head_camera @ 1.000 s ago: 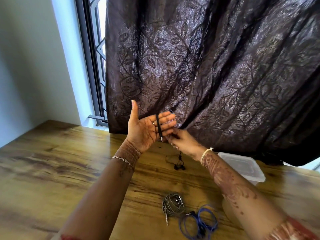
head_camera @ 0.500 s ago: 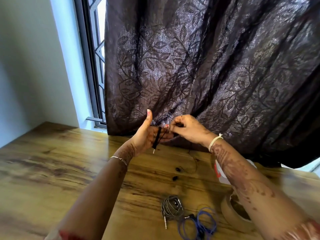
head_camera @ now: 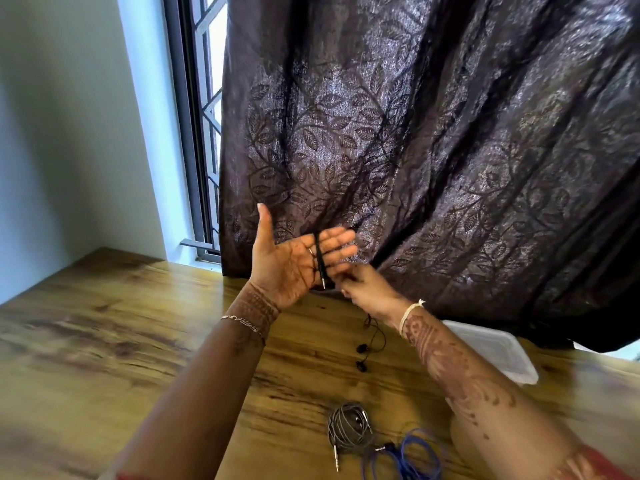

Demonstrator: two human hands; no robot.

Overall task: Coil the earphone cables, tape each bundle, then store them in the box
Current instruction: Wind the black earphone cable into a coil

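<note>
Head view: the left hand (head_camera: pixel 294 261) is raised palm-up over the brown wooden table (head_camera: pixel 138 323), thumb up and fingers straight and together. They serve as a former for the thin black earphone cable (head_camera: pixel 319 252), which is wound across them with its metal plug hanging at the lower edge. Half a second ago the right hand (head_camera: pixel 367 289) was at the top of the left fingers; now it sits just below them with its fingertips curled, apparently pinching the loose run of cable, so another turn has been laid. The left fingers, tipped forward then, have spread flat as they were a second ago. The free tail drops from the right hand to the two black earbuds (head_camera: pixel 361 348) near the tabletop, and it looks short, so this coil is probably close to done and not yet taped. Nearer the person lie a grey coiled earphone bundle (head_camera: pixel 349 426) and loose loops of blue earphone cable (head_camera: pixel 412 459). The clear plastic box (head_camera: pixel 498 348) waits behind the right forearm, with its lid on.
</note>
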